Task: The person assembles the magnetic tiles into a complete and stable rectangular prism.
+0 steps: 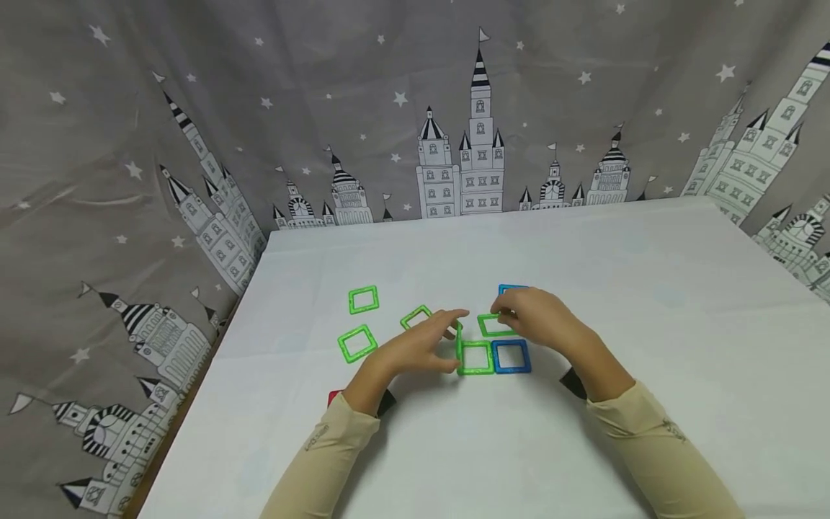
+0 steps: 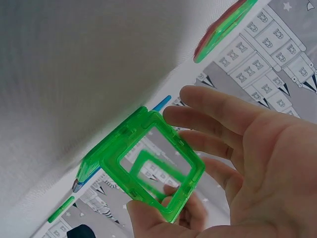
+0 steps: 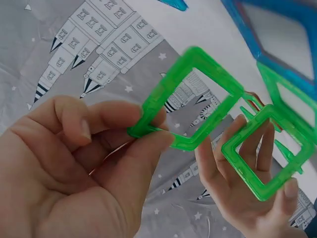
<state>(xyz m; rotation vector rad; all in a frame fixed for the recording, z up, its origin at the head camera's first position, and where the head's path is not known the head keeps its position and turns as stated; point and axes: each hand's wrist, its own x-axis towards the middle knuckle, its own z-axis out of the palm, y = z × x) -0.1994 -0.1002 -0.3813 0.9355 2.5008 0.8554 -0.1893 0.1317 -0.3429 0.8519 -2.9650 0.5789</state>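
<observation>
In the head view, my left hand (image 1: 418,344) holds an upright green square frame tile (image 1: 459,349) across its edges, thumb at the near one and fingertips at the far one. That tile stands at the left side of a flat green tile (image 1: 476,371), with a flat blue tile (image 1: 511,370) at its right. My right hand (image 1: 537,316) pinches another green tile (image 3: 218,118) by one edge between thumb and fingers. It is raised behind the flat pair and tilted in the right wrist view. My left wrist view shows the upright tile (image 2: 116,171) close up.
Loose green tiles (image 1: 351,303) lie to the left on the white table (image 1: 583,447); one (image 1: 408,318) is partly behind my left hand. A blue tile (image 1: 512,287) lies beyond my right hand. A red piece (image 1: 333,395) shows beside my left forearm. A grey castle-print cloth (image 1: 363,86) hangs behind.
</observation>
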